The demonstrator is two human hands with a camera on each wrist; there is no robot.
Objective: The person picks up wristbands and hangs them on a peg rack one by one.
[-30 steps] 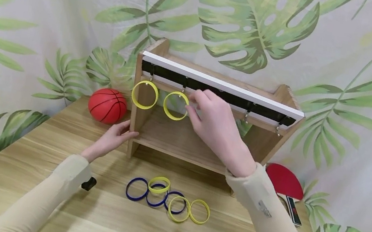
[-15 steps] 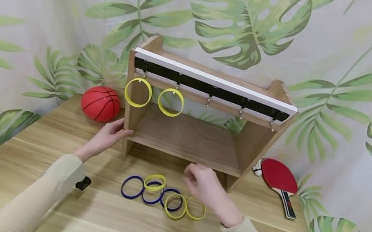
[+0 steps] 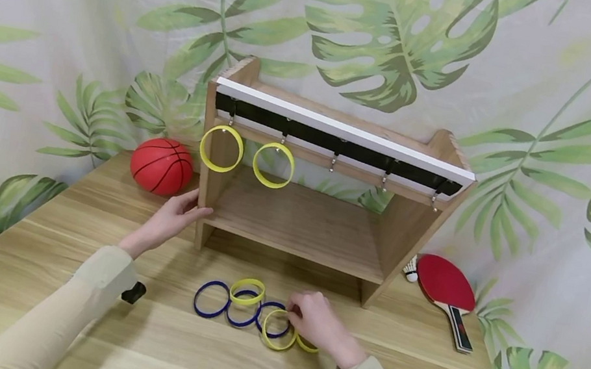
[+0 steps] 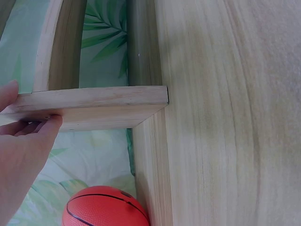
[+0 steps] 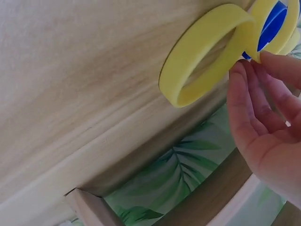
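My left hand [image 3: 165, 224] grips the left side board of a wooden rack [image 3: 301, 218], thumb on one face and fingers on the other in the left wrist view. On the table, my right hand [image 3: 322, 326] pinches the edge of a yellow wristband [image 3: 264, 336] between thumb and fingertips. Another yellow wristband [image 5: 181, 92] lies beside that hand, partly covered by it in the head view. Nearby are a yellow wristband [image 3: 249, 281] and several blue wristbands [image 3: 196, 303], some overlapping. Two yellow wristbands, one at the far left [image 3: 202, 155] and one beside it [image 3: 255, 167], hang from the rack's hooks.
Bare metal hooks [image 3: 333, 163] line the right part of the rack's black strip. A red ball [image 3: 162, 166] sits left of the rack. To its right lie a shuttlecock [image 3: 411, 271] and a red paddle [image 3: 446, 282]. A small black object [image 3: 134, 292] is by the left sleeve.
My right hand has left the second hanging wristband, come down to the table and taken hold of a yellow wristband there. The left hand stays on the rack.
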